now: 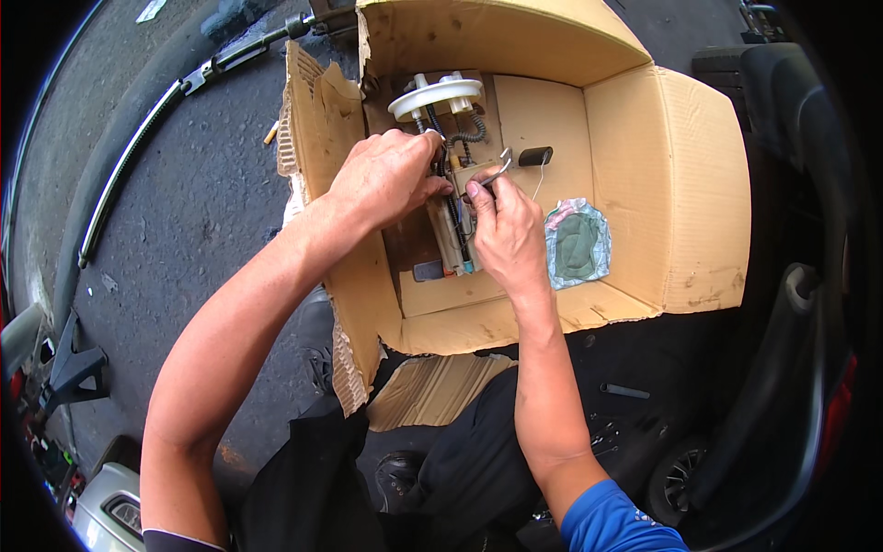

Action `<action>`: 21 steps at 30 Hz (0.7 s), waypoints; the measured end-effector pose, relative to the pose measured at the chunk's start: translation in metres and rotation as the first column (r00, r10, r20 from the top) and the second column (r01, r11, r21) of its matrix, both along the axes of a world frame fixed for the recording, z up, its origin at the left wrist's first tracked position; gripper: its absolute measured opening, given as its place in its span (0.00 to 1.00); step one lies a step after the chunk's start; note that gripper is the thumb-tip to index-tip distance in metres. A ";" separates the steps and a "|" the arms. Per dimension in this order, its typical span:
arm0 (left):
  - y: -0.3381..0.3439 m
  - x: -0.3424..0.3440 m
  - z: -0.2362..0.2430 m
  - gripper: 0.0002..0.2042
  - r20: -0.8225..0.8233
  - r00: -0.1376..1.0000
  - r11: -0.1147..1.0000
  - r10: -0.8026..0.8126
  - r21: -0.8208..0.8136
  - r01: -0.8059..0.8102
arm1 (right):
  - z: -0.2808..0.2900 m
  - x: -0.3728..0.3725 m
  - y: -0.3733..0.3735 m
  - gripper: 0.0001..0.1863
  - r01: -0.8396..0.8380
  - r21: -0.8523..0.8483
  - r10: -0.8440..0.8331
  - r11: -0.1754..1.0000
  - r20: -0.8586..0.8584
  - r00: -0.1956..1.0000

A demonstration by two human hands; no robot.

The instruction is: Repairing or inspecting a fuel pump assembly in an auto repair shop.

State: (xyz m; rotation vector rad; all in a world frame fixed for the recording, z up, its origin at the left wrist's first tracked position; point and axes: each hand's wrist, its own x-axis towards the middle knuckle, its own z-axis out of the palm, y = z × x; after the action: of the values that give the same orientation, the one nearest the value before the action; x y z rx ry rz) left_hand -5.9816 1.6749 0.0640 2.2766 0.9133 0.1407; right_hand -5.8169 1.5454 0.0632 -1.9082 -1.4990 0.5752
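Observation:
A fuel pump module point(474, 170) lies in a cardboard box point(704, 189), its round white flange point(434, 98) toward the far side, with ribbed hoses and wires below it. My left hand point(386, 175) is closed on the module's upper part beside the hoses; the fingertips are partly hidden. A thin metal hook tool point(499, 169) with a bent end is pinched between the thumb and fingers of my right hand point(510, 230), close to the module's right side. Just beyond the tool is a black float point(535, 156) on a thin wire arm.
A green-grey cloth or pad in patterned wrapping point(578, 241) lies in the box's right part. The box's left flap point(322, 124) is torn. A long metal bar point(138, 156) rests at the left on dark ground. A short grey tube point(624, 391) lies below the box.

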 end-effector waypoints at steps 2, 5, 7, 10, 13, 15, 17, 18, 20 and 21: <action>0.001 -0.001 0.000 0.21 -0.005 1.000 1.000 0.000 0.001 0.000 | 0.005 0.002 0.001 0.07 -0.027 -0.044 0.026 0.999 -0.010 1.000; 0.001 -0.005 -0.003 0.22 0.036 0.999 0.996 -0.036 0.083 0.033 | 0.007 0.004 0.001 0.07 -0.052 -0.078 0.058 0.996 0.075 0.996; 0.001 -0.003 0.000 0.19 0.011 1.000 0.998 -0.027 0.055 0.027 | 0.007 0.007 -0.001 0.08 -0.017 -0.121 0.001 0.993 -0.131 0.991; 0.000 0.003 0.008 0.16 0.030 0.999 0.998 0.040 -0.047 -0.039 | 0.005 0.007 -0.006 0.11 0.051 -0.168 -0.096 0.984 -0.272 0.957; 0.001 0.012 0.004 0.15 0.121 0.987 0.993 0.106 -0.058 -0.100 | 0.003 0.003 -0.013 0.12 0.135 -0.173 -0.199 0.976 -0.440 0.876; 0.002 0.020 0.010 0.15 -0.025 0.999 0.996 0.044 -0.075 -0.045 | 0.005 0.004 -0.024 0.12 0.212 -0.086 -0.225 0.973 -0.525 0.821; 0.002 0.030 0.015 0.16 -0.164 0.986 0.995 -0.025 -0.099 0.008 | 0.012 0.010 -0.041 0.11 0.353 0.002 -0.287 0.936 -0.574 0.767; 0.000 0.035 0.014 0.16 -0.176 0.983 0.997 -0.051 -0.067 0.039 | 0.018 0.016 -0.051 0.11 0.355 0.007 -0.287 0.935 -0.571 0.769; -0.002 0.039 0.011 0.16 -0.216 0.972 0.995 -0.097 -0.001 0.099 | 0.024 0.027 -0.069 0.10 0.422 -0.102 -0.431 0.901 -0.320 0.843; -0.004 0.041 0.012 0.15 -0.160 0.984 0.996 -0.085 0.004 0.086 | 0.025 0.039 -0.078 0.10 0.431 -0.095 -0.438 0.897 -0.312 0.843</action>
State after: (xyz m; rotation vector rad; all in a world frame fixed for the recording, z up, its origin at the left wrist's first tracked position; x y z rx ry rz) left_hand -5.9405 1.6704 0.0762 2.3594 0.8950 -0.0753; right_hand -5.7782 1.4670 0.0881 -1.9676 -0.8144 0.6545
